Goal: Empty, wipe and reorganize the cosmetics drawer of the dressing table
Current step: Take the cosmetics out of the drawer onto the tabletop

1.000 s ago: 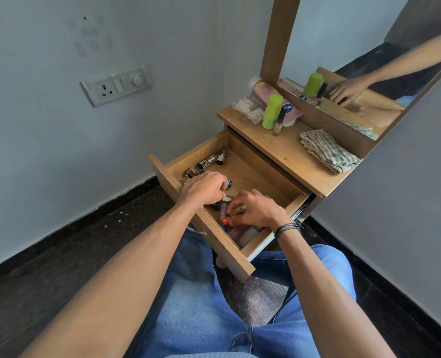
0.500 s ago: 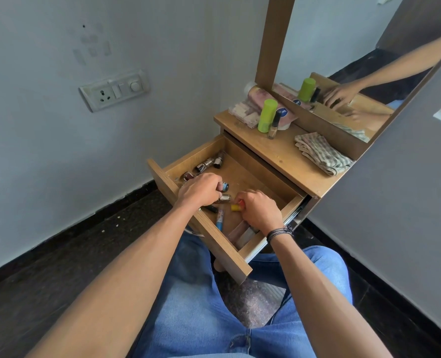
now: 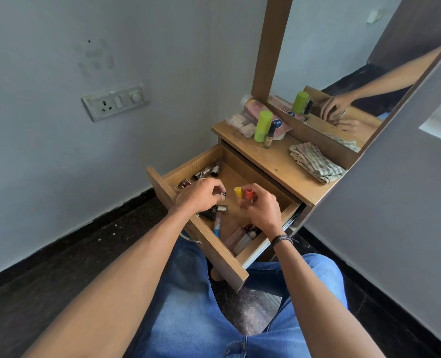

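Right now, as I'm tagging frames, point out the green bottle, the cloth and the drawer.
green bottle (image 3: pixel 262 126): head view, mid-body.
cloth (image 3: pixel 316 162): head view, centre of folds.
drawer (image 3: pixel 224 259): head view, front panel.

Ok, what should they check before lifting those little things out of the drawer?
1. Drawer pulled open: ok.
2. Right hand holds yellow-capped item and red-capped item: ok.
3. Left hand pinches a small item firmly: cannot tell.
4. Bare room on tabletop for them: ok.
5. Cloth ready for wiping: ok.
6. Drawer emptied: not ok, bottles and tubes lie inside.
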